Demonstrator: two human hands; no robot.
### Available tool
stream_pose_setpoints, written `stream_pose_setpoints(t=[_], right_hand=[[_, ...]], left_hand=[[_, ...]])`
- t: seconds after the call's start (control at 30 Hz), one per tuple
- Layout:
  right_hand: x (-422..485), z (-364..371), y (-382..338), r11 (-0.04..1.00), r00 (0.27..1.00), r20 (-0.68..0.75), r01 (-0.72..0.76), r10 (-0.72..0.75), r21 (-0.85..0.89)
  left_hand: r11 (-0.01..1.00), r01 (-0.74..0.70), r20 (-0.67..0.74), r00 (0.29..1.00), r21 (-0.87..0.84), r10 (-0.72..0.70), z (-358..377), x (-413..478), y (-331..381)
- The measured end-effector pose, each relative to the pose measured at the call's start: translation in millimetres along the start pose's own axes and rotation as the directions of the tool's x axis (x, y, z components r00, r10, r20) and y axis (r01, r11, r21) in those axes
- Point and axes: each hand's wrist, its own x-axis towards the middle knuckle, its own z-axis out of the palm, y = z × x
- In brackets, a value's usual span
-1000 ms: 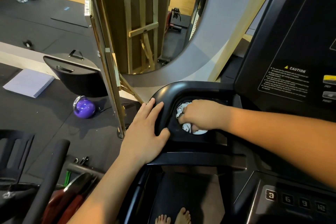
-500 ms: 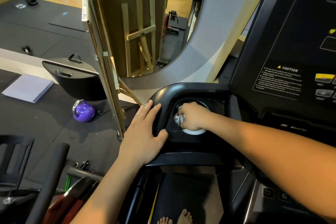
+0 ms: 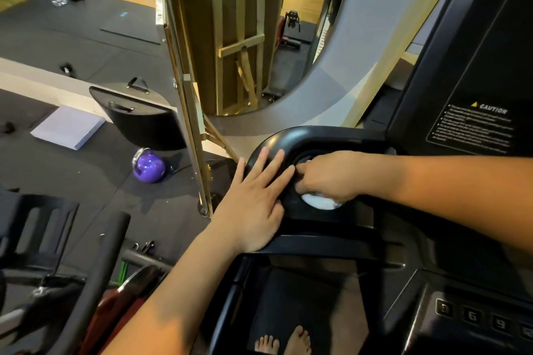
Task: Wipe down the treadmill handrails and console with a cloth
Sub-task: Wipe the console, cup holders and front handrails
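- Cloth (image 3: 320, 201) now mostly hidden beneath right hand (image 3: 331, 174); a second ago more showed in the round console (image 3: 331, 135) recess.
- Right hand closed over cloth.
- Left hand (image 3: 253, 199) flat, fingers spread on console's curved corner.
- Purple kettlebell (image 3: 148, 166) on floor, well apart.
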Motion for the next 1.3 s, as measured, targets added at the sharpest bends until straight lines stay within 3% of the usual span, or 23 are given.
stream_pose_setpoints(t=[0.13,0.3,0.37,0.47,0.5,0.57,0.63,0.7,0.77,0.83,0.93,1.07,1.13,1.3], right_hand=[[8.1,20.0,-2.2,0.998,0.986,-0.155,-0.049,0.053,0.028],[21.2,20.7,-12.9,0.940,0.941,-0.100,-0.308,0.324,0.148],[26.0,25.3,-18.9,0.837,0.867,-0.044,-0.465,0.497,0.290],[30.5,23.1,-25.8,0.573,0.697,0.116,-0.662,0.708,0.482],[30.3,18.1,-24.1,0.555,0.691,0.159,-0.677,0.705,0.483],[26.2,8.3,-22.0,0.635,0.754,0.184,-0.637,0.630,0.436],[15.5,0.6,-18.6,0.811,0.870,0.061,-0.479,0.489,0.336],[0.4,-0.8,-7.8,0.957,0.964,-0.013,-0.262,0.266,0.124],[-6.8,6.8,8.6,0.994,0.995,-0.008,-0.101,0.101,-0.041],[-4.7,17.5,11.5,0.999,0.996,-0.084,-0.033,0.031,-0.020],[5.8,27.8,-0.1,0.977,0.979,-0.160,-0.091,0.122,0.191],[23.7,17.5,-2.7,0.910,0.946,0.020,-0.316,0.323,0.270],[27.7,27.2,-3.6,0.857,0.911,0.003,-0.388,0.412,0.340],[36.2,33.1,-11.8,0.771,0.812,0.112,-0.580,0.573,0.263]], left_hand=[[0.994,-0.098,0.032,0.995,0.044,0.096,-1.6,8.3,-1.1],[0.996,-0.091,0.020,0.996,0.001,0.091,-0.4,10.9,-2.1],[0.996,-0.084,0.021,0.996,-0.013,0.084,0.1,10.9,-1.8],[0.997,-0.080,0.018,0.997,-0.019,0.081,-1.3,12.1,-1.0],[0.996,-0.081,0.011,0.997,-0.022,0.081,-1.0,10.8,-1.0],[0.996,-0.082,0.005,0.997,-0.043,0.083,0.1,7.2,-1.4],[0.995,-0.064,-0.017,0.998,-0.074,0.063,1.7,6.8,-2.3],[0.995,-0.054,-0.033,0.998,-0.083,0.052,0.1,9.0,-2.3],[0.994,-0.063,-0.038,0.997,-0.088,0.060,-0.9,9.7,-1.6],[0.992,-0.067,-0.050,0.997,-0.105,0.062,-1.4,8.9,-2.7],[0.991,-0.066,-0.049,0.997,-0.118,0.061,-0.2,7.8,-2.5],[0.991,-0.065,-0.068,0.996,-0.118,0.057,0.4,9.0,-4.1],[0.991,-0.064,-0.067,0.996,-0.119,0.056,2.4,9.3,-4.7],[0.990,-0.061,-0.067,0.996,-0.124,0.053,3.0,9.6,-4.8]])
